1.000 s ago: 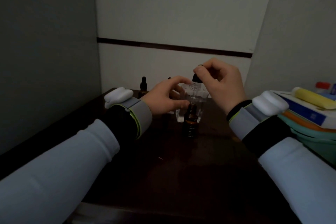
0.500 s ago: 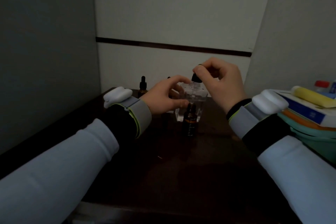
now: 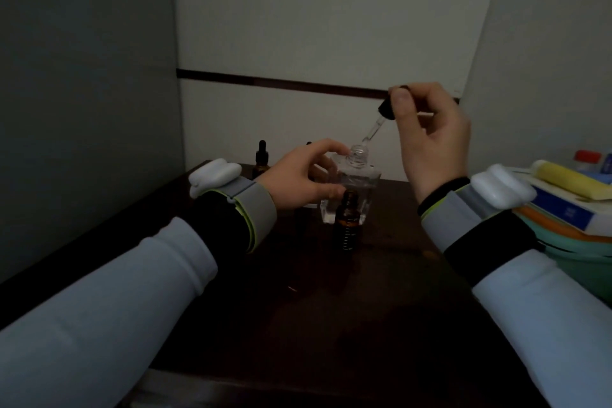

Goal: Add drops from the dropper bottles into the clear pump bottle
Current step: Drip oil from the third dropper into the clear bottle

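At centre frame the clear pump bottle [image 3: 359, 175] stands uncapped on the dark table [image 3: 298, 308], gripped by the left hand [image 3: 298, 179]. The right hand [image 3: 430, 142] pinches a dropper [image 3: 374, 129], which tilts with its tip just above the neck. An open amber dropper bottle [image 3: 347, 225] stands just below it in the frame.

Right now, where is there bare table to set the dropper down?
The near table, from the open amber bottle to the front edge, is bare. Crowded at the back: left hand gripping the clear bottle, a capped dropper bottle behind; a stack lines the right edge.
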A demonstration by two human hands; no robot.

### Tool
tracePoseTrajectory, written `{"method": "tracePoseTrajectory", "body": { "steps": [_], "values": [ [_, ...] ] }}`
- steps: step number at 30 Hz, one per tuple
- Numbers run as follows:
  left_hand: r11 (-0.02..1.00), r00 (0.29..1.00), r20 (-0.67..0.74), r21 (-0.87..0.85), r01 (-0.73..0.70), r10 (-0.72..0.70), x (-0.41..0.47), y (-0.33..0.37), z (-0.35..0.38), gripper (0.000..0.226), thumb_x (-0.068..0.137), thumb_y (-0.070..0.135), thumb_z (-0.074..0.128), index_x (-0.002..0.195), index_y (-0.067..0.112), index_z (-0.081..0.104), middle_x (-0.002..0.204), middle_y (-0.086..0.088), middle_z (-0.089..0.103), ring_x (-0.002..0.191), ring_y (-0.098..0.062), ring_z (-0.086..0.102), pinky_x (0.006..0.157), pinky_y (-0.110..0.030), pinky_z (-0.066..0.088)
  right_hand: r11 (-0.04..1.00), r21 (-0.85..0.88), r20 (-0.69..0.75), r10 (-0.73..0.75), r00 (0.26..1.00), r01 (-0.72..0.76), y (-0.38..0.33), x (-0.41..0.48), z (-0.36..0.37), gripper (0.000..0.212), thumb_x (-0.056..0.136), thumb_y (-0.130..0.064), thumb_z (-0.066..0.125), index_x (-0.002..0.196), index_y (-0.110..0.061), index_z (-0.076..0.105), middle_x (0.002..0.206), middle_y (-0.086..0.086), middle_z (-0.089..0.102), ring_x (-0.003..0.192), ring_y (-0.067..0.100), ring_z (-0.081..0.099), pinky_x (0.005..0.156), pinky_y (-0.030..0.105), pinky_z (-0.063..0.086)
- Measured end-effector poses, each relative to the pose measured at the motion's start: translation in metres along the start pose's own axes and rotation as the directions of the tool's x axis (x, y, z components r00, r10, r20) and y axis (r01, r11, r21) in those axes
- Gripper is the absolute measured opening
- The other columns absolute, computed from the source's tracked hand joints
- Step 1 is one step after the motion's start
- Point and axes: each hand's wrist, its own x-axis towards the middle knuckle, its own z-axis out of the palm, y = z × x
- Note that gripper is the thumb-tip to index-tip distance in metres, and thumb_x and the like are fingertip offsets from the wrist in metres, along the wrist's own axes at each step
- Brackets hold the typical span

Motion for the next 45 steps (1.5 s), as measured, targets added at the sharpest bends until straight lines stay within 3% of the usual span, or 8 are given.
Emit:
{"method": "tracePoseTrajectory", "body": {
  "steps": [2,6,14,21,25,29,38,45],
  "values": [
    [1.000,1.000,0.001,0.002,0.001,-0.001,0.000,0.001,0.000,0.048,0.080,0.012,0.072,0.115,0.032,0.047,0.098,0.004,0.053,0.103,-0.021,0.062,0.081,-0.021,0.052,0.996,-0.093,0.090,0.015,0.996,-0.006,0.004,-0.003,0.002,0.009,0.089,-0.031,0.057,0.087,-0.025,0.062,0.083,-0.003,0.065,0.080,0.011,0.060,0.067,0.018,0.044],
    [1.000,1.000,-0.002,-0.009,0.009,-0.009,-0.001,0.003,0.000,0.051,0.079,0.010,0.072,0.122,0.026,0.049,0.107,-0.004,0.056,0.104,-0.022,0.062,0.083,-0.023,0.053,0.967,-0.255,0.304,0.060,0.951,0.021,0.009,-0.014,0.007,0.008,0.089,-0.029,0.061,0.081,-0.028,0.059,0.076,-0.020,0.054,0.083,0.012,0.055,0.066,0.026,0.042],
    [1.000,1.000,-0.002,0.004,0.026,-0.026,0.000,0.004,0.000,0.050,0.080,0.012,0.072,0.116,0.034,0.047,0.113,-0.007,0.055,0.104,-0.020,0.061,0.088,-0.032,0.052,0.966,-0.256,0.278,0.097,0.956,-0.023,0.009,-0.010,0.005,0.013,0.088,-0.027,0.062,0.075,-0.023,0.063,0.071,-0.019,0.055,0.080,0.012,0.055,0.067,0.031,0.043],
    [1.000,1.000,-0.008,0.003,0.019,-0.019,0.000,0.004,0.001,0.050,0.080,0.009,0.072,0.118,0.029,0.048,0.107,-0.005,0.055,0.102,-0.020,0.062,0.082,-0.023,0.052,0.959,-0.282,0.276,0.099,0.956,-0.018,0.008,-0.010,0.003,0.016,0.088,-0.025,0.062,0.075,-0.017,0.065,0.070,-0.019,0.053,0.079,0.010,0.052,0.072,0.026,0.036],
    [0.999,0.999,0.001,-0.007,0.034,-0.034,0.000,0.004,0.001,0.052,0.080,0.010,0.071,0.124,0.025,0.048,0.113,-0.009,0.057,0.103,-0.020,0.062,0.086,-0.028,0.053,0.962,-0.273,0.290,0.109,0.951,-0.027,0.007,-0.012,0.004,0.015,0.088,-0.027,0.062,0.075,-0.020,0.064,0.072,-0.018,0.054,0.081,0.010,0.054,0.072,0.025,0.036],
    [1.000,1.000,-0.005,-0.001,0.028,-0.028,0.000,0.004,0.001,0.049,0.081,0.010,0.072,0.117,0.031,0.047,0.112,-0.008,0.055,0.102,-0.020,0.062,0.078,-0.017,0.051,0.959,-0.281,0.277,0.126,0.952,-0.045,0.008,-0.010,0.004,0.016,0.088,-0.027,0.062,0.074,-0.019,0.062,0.071,-0.017,0.054,0.079,0.010,0.053,0.070,0.024,0.034],
    [1.000,1.000,-0.004,-0.005,0.027,-0.027,0.000,0.003,0.001,0.050,0.080,0.012,0.073,0.119,0.031,0.048,0.113,-0.012,0.056,0.104,-0.024,0.062,0.087,-0.034,0.055,0.963,-0.263,0.279,0.137,0.951,-0.062,0.008,-0.012,0.005,0.016,0.088,-0.027,0.062,0.073,-0.020,0.062,0.071,-0.016,0.057,0.079,0.011,0.056,0.067,0.022,0.036],
    [1.000,1.000,-0.009,0.019,0.020,-0.020,0.001,0.003,0.000,0.049,0.080,0.011,0.072,0.118,0.030,0.047,0.106,-0.003,0.055,0.100,-0.019,0.062,0.076,-0.014,0.050,0.966,-0.256,0.270,0.109,0.957,-0.037,0.011,-0.011,0.006,0.019,0.088,-0.027,0.061,0.072,-0.017,0.062,0.069,-0.013,0.056,0.076,0.012,0.055,0.065,0.018,0.035]
  ]
}}
